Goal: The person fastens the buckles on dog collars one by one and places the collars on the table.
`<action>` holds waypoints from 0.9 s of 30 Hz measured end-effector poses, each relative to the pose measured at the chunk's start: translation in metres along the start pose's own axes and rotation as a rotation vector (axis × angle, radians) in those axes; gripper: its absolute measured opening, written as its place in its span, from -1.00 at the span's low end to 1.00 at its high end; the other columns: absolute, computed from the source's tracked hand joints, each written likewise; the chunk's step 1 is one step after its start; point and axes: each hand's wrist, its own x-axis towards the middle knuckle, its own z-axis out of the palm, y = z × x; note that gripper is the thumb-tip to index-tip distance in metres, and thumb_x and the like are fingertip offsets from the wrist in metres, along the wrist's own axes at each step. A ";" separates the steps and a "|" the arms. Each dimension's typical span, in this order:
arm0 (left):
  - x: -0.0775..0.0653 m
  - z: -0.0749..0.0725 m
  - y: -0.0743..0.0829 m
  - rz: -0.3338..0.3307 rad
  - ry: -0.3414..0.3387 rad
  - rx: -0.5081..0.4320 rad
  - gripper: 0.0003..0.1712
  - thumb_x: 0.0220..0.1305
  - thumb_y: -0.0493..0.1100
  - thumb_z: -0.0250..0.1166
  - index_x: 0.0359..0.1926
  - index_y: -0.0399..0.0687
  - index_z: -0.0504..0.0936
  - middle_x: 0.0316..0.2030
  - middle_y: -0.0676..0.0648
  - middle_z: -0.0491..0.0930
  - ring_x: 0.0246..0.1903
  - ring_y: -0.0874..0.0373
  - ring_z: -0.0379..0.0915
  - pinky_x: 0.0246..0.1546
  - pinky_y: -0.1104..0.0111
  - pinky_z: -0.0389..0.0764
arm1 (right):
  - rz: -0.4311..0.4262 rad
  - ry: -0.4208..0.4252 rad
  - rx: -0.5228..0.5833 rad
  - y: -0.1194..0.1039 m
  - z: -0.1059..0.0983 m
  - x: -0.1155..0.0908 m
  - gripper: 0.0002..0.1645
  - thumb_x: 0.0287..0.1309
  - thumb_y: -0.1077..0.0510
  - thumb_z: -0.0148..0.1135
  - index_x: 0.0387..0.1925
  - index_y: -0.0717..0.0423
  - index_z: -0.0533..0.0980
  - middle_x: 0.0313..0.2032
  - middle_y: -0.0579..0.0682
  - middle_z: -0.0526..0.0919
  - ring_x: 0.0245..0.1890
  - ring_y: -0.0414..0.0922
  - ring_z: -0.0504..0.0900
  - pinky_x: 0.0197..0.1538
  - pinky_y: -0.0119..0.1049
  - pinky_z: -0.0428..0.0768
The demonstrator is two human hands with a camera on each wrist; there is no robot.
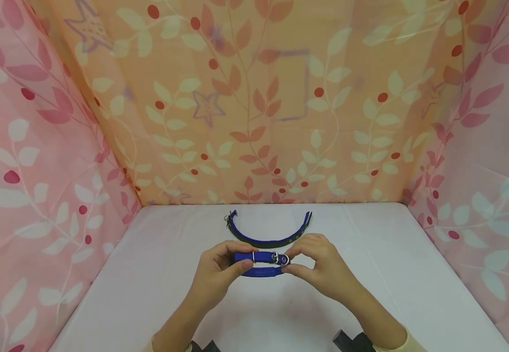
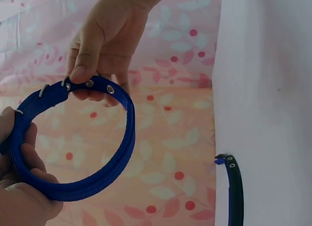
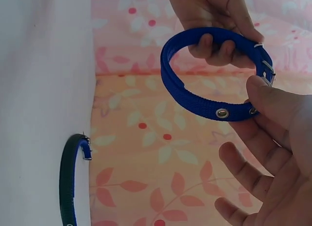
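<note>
Orange cloth (image 1: 364, 58): covers the far side as an upright wall, printed with pale and reddish leaves, red dots and faint purple stars.
Pink cloth (image 1: 12, 146): walls on the left and right, with white and pink leaves.
White table (image 1: 148, 293): spans the ground between the walls, its far edge along the orange cloth.
Right hand (image 1: 324, 269): right of the middle, thumb and forefinger pinching the blue collar (image 1: 263, 256) beside its buckle (image 1: 275, 257); the right wrist view shows the other fingers fanned apart, off the band.
Left hand (image 1: 212, 274): left of the middle, thumb on the outside of the blue collar and fingers curled through its ring, gripping the left end.
Pale sleeves (image 1: 399, 342): at the near edge, one at each forearm, with dark gear beside them.
Green collar (image 2: 236, 196): on the table, beyond the hands, an open arc bowed to the near side, blue inside, metal fittings at its left end.
Blue collar: held between both hands, closed in a ring, nearer than the green collar.
Buckle: silver, on the right part of the band, next to a metal ring.
Eyelet (image 3: 222, 113): silver-rimmed, set in the blue band.
</note>
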 end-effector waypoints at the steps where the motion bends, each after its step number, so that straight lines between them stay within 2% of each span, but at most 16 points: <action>1: 0.000 -0.001 0.000 -0.008 -0.007 0.005 -0.73 0.32 -0.30 0.40 0.01 -0.27 0.64 -0.01 -0.22 0.65 -0.07 0.09 0.65 -0.01 0.32 0.71 | 0.002 0.001 0.004 0.000 -0.001 0.000 -0.73 0.01 0.02 0.61 -0.26 -0.33 0.68 -0.29 -0.50 0.69 -0.07 -0.27 0.59 0.11 -0.15 0.47; 4: 0.001 -0.002 0.001 -0.026 -0.033 0.024 -0.71 0.34 -0.27 0.40 0.04 -0.22 0.63 -0.02 -0.24 0.62 -0.06 0.06 0.61 0.00 0.35 0.69 | -0.017 0.006 0.031 0.000 -0.002 0.001 -0.72 -0.01 0.03 0.61 -0.25 -0.31 0.69 -0.29 -0.47 0.70 -0.08 -0.26 0.59 0.13 -0.18 0.45; 7: 0.002 -0.005 0.001 -0.051 -0.071 0.084 -0.69 0.34 -0.25 0.40 0.07 -0.17 0.61 -0.03 -0.20 0.61 -0.04 0.02 0.56 0.02 0.34 0.69 | -0.062 0.017 0.060 0.001 -0.002 0.002 -0.72 -0.02 0.06 0.61 -0.25 -0.28 0.69 -0.29 -0.42 0.72 -0.09 -0.24 0.60 0.16 -0.23 0.42; 10: 0.004 -0.009 -0.001 -0.079 -0.092 0.219 -0.65 0.30 -0.19 0.45 0.08 0.01 0.64 -0.04 -0.04 0.65 0.01 0.06 0.56 0.22 0.19 0.58 | -0.106 0.044 0.083 0.003 -0.003 0.003 -0.68 -0.04 0.12 0.63 -0.23 -0.23 0.70 -0.28 -0.36 0.73 -0.09 -0.21 0.61 0.17 -0.27 0.41; 12: 0.006 -0.012 -0.003 -0.085 -0.091 0.312 -0.68 0.25 -0.12 0.50 0.02 0.14 0.68 -0.08 0.09 0.67 0.03 0.12 0.56 0.31 0.04 0.49 | -0.121 0.062 0.092 0.004 -0.005 0.003 -0.66 -0.07 0.16 0.64 -0.23 -0.20 0.70 -0.27 -0.33 0.74 -0.08 -0.19 0.61 0.17 -0.29 0.41; 14: 0.007 -0.015 -0.004 -0.073 -0.082 0.383 -0.71 0.21 -0.09 0.53 -0.07 0.25 0.71 -0.12 0.18 0.69 0.02 0.16 0.57 0.33 -0.04 0.44 | -0.126 0.071 0.096 0.005 -0.007 0.003 -0.64 -0.10 0.19 0.65 -0.23 -0.19 0.70 -0.26 -0.31 0.74 -0.07 -0.18 0.62 0.19 -0.30 0.40; 15: 0.008 -0.016 -0.005 -0.058 -0.078 0.405 -0.74 0.20 -0.09 0.54 -0.10 0.27 0.72 -0.14 0.19 0.69 0.00 0.17 0.58 0.29 -0.02 0.49 | -0.127 0.071 0.094 0.005 -0.008 0.003 -0.63 -0.10 0.19 0.66 -0.24 -0.19 0.70 -0.26 -0.31 0.74 -0.06 -0.18 0.61 0.20 -0.29 0.39; 18: 0.010 -0.020 -0.004 -0.011 -0.061 0.428 -0.78 0.19 -0.14 0.54 -0.18 0.26 0.74 -0.18 0.19 0.68 -0.05 0.16 0.58 0.14 0.15 0.58 | -0.133 0.061 0.065 0.007 -0.010 0.004 -0.63 -0.12 0.16 0.67 -0.25 -0.21 0.70 -0.25 -0.34 0.73 -0.04 -0.18 0.60 0.25 -0.21 0.37; 21: 0.011 -0.023 -0.004 0.034 -0.034 0.459 -0.76 0.17 -0.18 0.54 -0.20 0.27 0.75 -0.20 0.22 0.68 -0.06 0.18 0.55 0.05 0.26 0.57 | -0.137 0.058 0.031 0.008 -0.013 0.006 -0.63 -0.13 0.13 0.68 -0.25 -0.21 0.70 -0.25 -0.35 0.72 -0.03 -0.18 0.59 0.27 -0.13 0.34; 24: 0.012 -0.024 -0.006 0.061 -0.012 0.472 -0.75 0.16 -0.17 0.54 -0.19 0.30 0.76 -0.20 0.24 0.68 -0.02 0.19 0.53 0.05 0.20 0.54 | -0.134 0.063 0.028 0.009 -0.015 0.006 -0.62 -0.15 0.13 0.68 -0.25 -0.20 0.70 -0.25 -0.33 0.73 -0.02 -0.17 0.60 0.29 -0.14 0.32; 27: 0.012 -0.023 -0.008 0.067 -0.010 0.463 -0.74 0.18 -0.16 0.53 -0.14 0.32 0.77 -0.16 0.24 0.70 0.02 0.18 0.52 0.06 0.18 0.54 | -0.107 0.033 0.083 0.010 -0.015 0.006 -0.61 -0.10 0.13 0.66 -0.21 -0.20 0.68 -0.20 -0.28 0.71 -0.01 -0.17 0.59 0.26 -0.24 0.38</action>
